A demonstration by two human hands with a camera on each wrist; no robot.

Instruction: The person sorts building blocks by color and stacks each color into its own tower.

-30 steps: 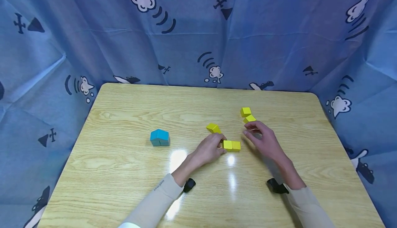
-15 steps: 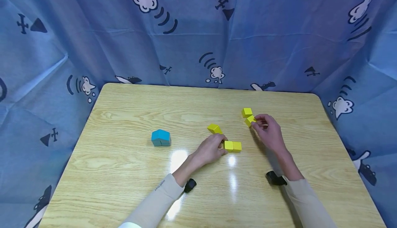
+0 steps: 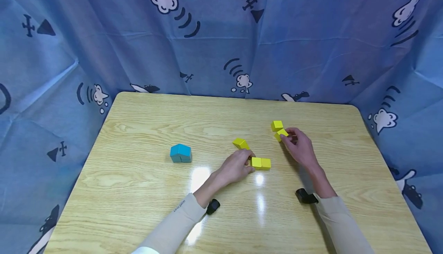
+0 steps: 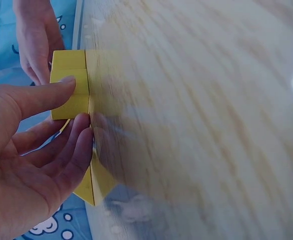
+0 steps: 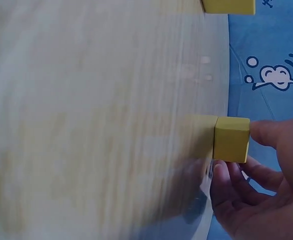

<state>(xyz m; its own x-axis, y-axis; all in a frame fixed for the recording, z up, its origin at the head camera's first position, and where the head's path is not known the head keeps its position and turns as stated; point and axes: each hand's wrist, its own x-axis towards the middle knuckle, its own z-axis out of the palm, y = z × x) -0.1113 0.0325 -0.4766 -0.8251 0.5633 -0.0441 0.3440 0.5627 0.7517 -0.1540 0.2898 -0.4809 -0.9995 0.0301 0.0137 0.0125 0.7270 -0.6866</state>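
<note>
Two yellow cubes sit side by side near the table's middle, the left cube [image 3: 256, 163] touching the right cube [image 3: 265, 164]. My left hand [image 3: 237, 165] pinches the left one; the left wrist view shows my thumb on its face and the fingers curled behind. Farther back on the right, my right hand [image 3: 300, 148] holds another yellow block [image 3: 281, 134] between thumb and fingertips, also seen as a yellow block [image 5: 231, 140] in the right wrist view. A yellow cube [image 3: 277, 125] stands just behind it. Beyond my left hand lies a yellow triangular block [image 3: 240, 143].
Blue blocks [image 3: 180, 153] stand together on the left, forming a house-like shape with a peaked top. The wooden table [image 3: 138, 208] ends at a blue patterned curtain [image 3: 207, 35] along the back. Black wrist devices [image 3: 306, 196] hang beneath both forearms.
My right hand has moved slightly back and right, and its loose fingers have closed on the angled yellow block. My left hand has stayed at the cube pair.
</note>
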